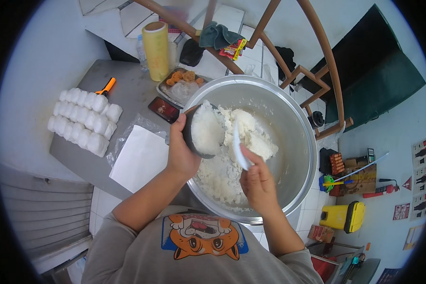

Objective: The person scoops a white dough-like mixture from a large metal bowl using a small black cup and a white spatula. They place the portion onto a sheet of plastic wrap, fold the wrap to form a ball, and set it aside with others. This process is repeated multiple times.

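Observation:
My left hand (183,152) grips a dark bowl (189,129) tilted over the left side of a large round metal pot (294,142). White cooked rice (207,129) fills the bowl. In my right hand (257,181) is a whitish rice paddle (238,145), held upright above the pot beside the bowl. More rice (252,135) lies in a mound in the middle of the pot and spreads along its near left side, with grains stuck to the inner wall. Under my left forearm, a stack of white paper sheets (138,156) rests on the grey table (127,85).
Rows of white wrapped bundles (85,119) and an orange-handled cutter (108,86) lie on the table at left. Behind are a cling film roll (155,53), a metal tray of orange-brown food (163,87) and a phone (164,110). A brown railing (262,21) rises beyond the pot.

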Action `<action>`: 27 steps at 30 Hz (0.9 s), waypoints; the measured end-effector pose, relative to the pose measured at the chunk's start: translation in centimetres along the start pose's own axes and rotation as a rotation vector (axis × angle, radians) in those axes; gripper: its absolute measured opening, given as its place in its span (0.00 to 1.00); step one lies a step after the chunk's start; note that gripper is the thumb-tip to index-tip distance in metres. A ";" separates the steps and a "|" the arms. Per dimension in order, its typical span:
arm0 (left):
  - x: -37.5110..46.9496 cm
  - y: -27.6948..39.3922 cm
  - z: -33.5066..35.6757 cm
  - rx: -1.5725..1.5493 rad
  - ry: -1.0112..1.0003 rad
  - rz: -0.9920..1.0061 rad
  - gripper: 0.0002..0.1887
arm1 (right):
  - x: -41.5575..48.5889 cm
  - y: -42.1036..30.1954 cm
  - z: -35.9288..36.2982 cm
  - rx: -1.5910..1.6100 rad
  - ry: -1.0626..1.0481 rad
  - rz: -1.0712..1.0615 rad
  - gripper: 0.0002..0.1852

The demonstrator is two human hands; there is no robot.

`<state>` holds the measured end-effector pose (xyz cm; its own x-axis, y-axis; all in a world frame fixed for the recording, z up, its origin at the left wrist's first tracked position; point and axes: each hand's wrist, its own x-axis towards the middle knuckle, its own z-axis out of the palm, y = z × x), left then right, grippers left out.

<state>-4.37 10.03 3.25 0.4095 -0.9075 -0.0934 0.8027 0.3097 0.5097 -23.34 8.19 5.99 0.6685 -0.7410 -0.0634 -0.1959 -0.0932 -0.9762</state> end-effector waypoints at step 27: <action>0.6 -0.9 -0.1 0.052 0.101 -0.179 0.22 | -0.1 -0.5 2.0 -0.337 -0.068 0.176 0.23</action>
<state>-4.79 9.22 2.67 0.3057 -0.9128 -0.2707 0.8444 0.1285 0.5201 -21.89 9.60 6.10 0.6475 -0.7204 -0.2487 -0.5293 -0.1904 -0.8268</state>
